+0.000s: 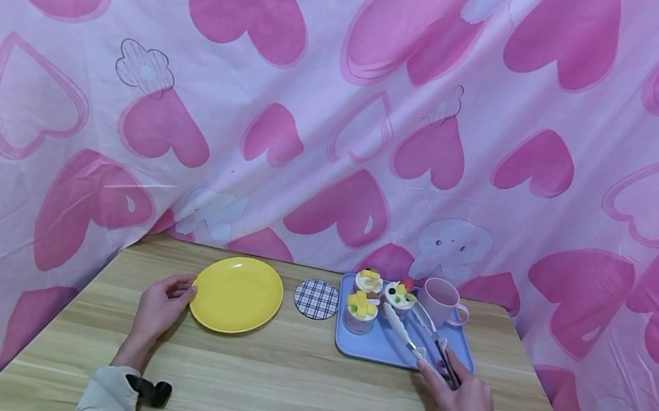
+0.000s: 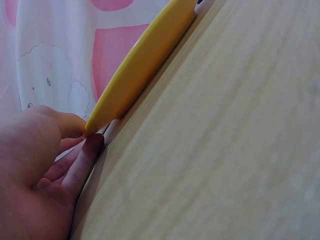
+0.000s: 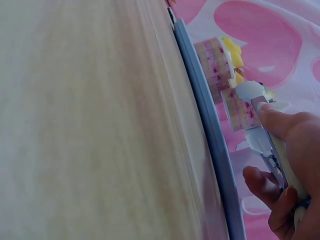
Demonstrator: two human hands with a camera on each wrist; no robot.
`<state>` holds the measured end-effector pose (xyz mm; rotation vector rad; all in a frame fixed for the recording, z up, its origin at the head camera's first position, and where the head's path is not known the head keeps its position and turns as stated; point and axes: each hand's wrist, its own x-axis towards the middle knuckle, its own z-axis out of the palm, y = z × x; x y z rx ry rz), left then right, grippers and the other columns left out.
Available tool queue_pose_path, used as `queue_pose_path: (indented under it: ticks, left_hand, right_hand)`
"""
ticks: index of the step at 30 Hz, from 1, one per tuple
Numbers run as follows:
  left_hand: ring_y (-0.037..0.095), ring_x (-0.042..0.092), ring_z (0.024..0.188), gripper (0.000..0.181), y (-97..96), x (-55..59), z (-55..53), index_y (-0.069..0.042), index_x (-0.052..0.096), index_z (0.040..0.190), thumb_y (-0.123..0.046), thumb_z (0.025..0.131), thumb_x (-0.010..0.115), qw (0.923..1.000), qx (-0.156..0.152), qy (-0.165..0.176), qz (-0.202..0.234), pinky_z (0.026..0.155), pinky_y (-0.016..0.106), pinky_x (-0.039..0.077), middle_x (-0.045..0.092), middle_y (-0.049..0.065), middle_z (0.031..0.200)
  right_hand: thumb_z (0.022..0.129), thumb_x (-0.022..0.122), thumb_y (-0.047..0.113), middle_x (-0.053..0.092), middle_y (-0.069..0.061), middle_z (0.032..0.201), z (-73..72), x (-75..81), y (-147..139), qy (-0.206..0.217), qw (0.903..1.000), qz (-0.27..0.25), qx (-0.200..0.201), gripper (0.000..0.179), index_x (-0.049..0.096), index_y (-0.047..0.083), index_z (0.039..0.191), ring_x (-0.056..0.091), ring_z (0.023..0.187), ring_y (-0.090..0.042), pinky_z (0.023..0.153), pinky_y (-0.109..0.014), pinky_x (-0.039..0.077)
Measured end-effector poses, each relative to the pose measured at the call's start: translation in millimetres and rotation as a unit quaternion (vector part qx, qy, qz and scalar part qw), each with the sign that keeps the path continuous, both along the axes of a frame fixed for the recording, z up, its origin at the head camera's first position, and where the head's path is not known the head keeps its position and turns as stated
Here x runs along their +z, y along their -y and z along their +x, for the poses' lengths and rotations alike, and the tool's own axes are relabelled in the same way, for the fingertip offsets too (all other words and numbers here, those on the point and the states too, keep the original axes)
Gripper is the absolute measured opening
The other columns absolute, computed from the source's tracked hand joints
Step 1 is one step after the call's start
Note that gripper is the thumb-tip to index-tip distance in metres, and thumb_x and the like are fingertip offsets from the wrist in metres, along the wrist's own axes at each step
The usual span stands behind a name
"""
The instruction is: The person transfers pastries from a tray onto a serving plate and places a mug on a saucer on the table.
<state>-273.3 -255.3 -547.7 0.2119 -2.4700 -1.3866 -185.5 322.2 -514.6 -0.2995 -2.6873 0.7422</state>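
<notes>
My left hand point(image 1: 161, 308) pinches the left rim of a yellow plate point(image 1: 238, 294); in the left wrist view the thumb point(image 2: 72, 125) is at the rim with fingers beneath. My right hand point(image 1: 468, 408) grips metal tongs point(image 1: 395, 326) over the blue tray point(image 1: 372, 355). The tong tips are spread on either side of a small cake cup point(image 1: 399, 306) topped with a strawberry and other fruit. In the right wrist view that layered cake cup point(image 3: 240, 110) shows between the tips. Beside it stand a mango-topped cake cup point(image 1: 359, 320) and another fruit-topped cup point(image 1: 368, 284) behind.
A pink mug point(image 1: 439, 302) stands on the tray's back right. Between plate and tray lies a round checked coaster point(image 1: 316, 299). The wooden table point(image 1: 280, 393) meets a pink heart-patterned curtain point(image 1: 339, 130) at the back and sides.
</notes>
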Motion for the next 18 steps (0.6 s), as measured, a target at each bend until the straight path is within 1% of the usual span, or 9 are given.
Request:
queue_pose_path:
  ticks: [3,7,11,14,18]
  left_hand:
    - [-0.010,0.060,0.088,0.033,-0.1,-0.3,-0.2,-0.011,0.069,0.127,-0.025,0.096,0.068,1.0000,0.000,-0.004,-0.001,0.075,0.003,0.048,0.074,0.011,0.114]
    - [-0.009,0.060,0.087,0.033,0.0,-0.1,-0.2,-0.011,0.069,0.126,-0.025,0.096,0.069,1.0000,0.001,-0.006,-0.002,0.075,0.003,0.049,0.074,0.011,0.114]
    - [-0.007,0.061,0.088,0.033,0.0,0.5,0.2,-0.012,0.069,0.126,-0.025,0.096,0.068,1.0000,0.004,-0.002,-0.005,0.075,0.003,0.049,0.074,0.010,0.114]
    - [-0.005,0.062,0.090,0.033,-0.1,0.9,0.4,-0.012,0.069,0.127,-0.025,0.096,0.068,1.0000,0.004,0.000,-0.006,0.075,0.003,0.049,0.074,0.010,0.114]
    - [-0.002,0.063,0.092,0.034,-0.6,1.3,0.4,-0.011,0.068,0.127,-0.025,0.096,0.068,1.0000,0.003,0.002,-0.005,0.075,0.003,0.049,0.074,0.010,0.115]
  right_hand:
    - [0.075,0.069,0.076,0.063,-0.026,0.130,0.1,1.2,1,-0.019,0.9998,-0.004,-0.003,0.092,0.058,0.013,0.142,0.065,0.111,-0.043,0.089,-0.058,0.053]
    - [0.075,0.068,0.076,0.061,-0.023,0.136,-1.2,5.9,3,-0.018,0.9996,-0.018,-0.011,0.091,0.056,0.018,0.144,0.062,0.119,-0.044,0.093,-0.059,0.051]
    - [0.075,0.069,0.077,0.059,-0.024,0.138,-3.4,10.1,4,-0.024,0.9993,-0.024,-0.015,0.091,0.055,0.020,0.145,0.060,0.122,-0.046,0.095,-0.060,0.050]
    - [0.074,0.070,0.075,0.060,-0.024,0.137,-4.6,12.4,5,-0.035,0.9990,-0.023,-0.015,0.089,0.056,0.021,0.144,0.062,0.118,-0.044,0.091,-0.059,0.052]
    - [0.074,0.073,0.073,0.064,-0.025,0.131,-6.0,16.0,7,-0.050,0.9985,-0.017,-0.017,0.086,0.059,0.021,0.141,0.067,0.108,-0.040,0.080,-0.053,0.053]
